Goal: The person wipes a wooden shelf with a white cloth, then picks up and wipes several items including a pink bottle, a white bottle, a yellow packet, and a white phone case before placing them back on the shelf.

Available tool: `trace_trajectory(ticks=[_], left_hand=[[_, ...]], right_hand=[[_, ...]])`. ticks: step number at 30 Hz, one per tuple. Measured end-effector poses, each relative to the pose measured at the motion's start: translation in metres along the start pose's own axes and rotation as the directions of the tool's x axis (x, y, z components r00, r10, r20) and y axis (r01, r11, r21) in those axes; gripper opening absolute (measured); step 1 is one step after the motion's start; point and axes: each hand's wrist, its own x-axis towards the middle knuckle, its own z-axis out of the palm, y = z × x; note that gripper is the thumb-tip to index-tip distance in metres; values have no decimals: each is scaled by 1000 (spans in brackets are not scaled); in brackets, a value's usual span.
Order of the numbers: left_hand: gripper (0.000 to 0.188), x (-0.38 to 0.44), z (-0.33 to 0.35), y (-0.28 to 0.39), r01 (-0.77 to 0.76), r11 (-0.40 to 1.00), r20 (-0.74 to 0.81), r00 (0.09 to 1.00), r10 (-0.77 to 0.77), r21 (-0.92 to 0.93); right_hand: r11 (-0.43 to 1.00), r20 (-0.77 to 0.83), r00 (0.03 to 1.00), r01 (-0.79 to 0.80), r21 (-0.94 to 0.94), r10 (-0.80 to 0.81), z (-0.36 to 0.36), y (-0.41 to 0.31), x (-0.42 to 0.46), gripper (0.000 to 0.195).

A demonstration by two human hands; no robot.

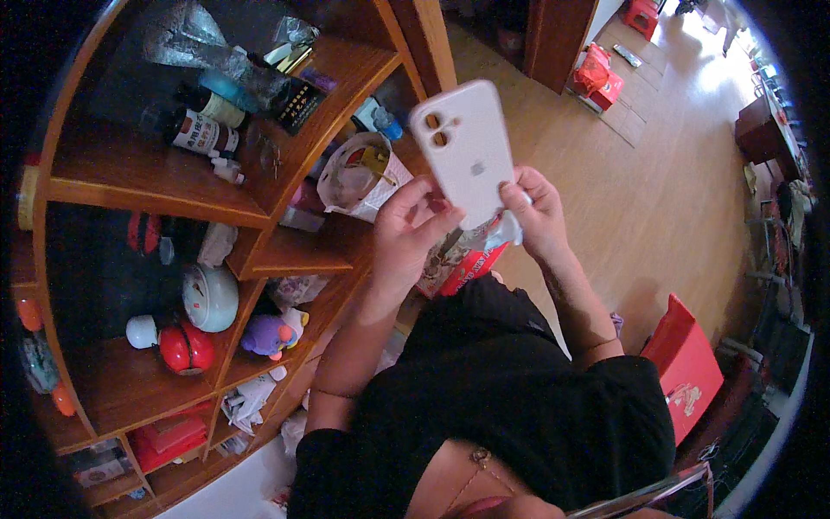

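Observation:
A white phone case (476, 146) with a maker's logo is held up in front of me, tilted, its back facing the camera. Brown shows through its two round camera cut-outs. My left hand (412, 227) pinches its lower left edge between thumb and fingers. On the lower right edge, my right hand (537, 207) grips with the thumb on top. Crumpled white plastic or tissue (504, 232) hangs just under my right hand; whether the fingers hold it, I cannot tell. Below both hands sits a red printed box (470, 269), partly hidden.
A wooden shelf unit (155, 194) fills the left side, with bottles (202, 130), a white basket (382, 198), a round pale jar (211, 298) and a purple plush toy (264, 334). Wood flooring (622, 214) stretches right, where a red folder-like object (687, 370) stands.

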Motion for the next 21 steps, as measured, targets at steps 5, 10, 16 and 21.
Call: trace_trajectory(ticks=[5,10,16,21], left_hand=[[16,-1,-4,3,-169,759,-36,969,245,629],[10,3,5,11,-268,608,32,929,369,747],[24,6,-15,-8,186,977,-139,975,-171,102],[56,13,-18,-30,5,996,69,998,1,-90]], right_hand=[[976,18,998,64,-210,-61,15,7,-10,18],[912,-71,988,98,-398,-137,24,19,-16,17],[935,175,955,-277,222,241,7,18,-6,33],[862,205,927,-370,346,315,9,26,-8,32]])
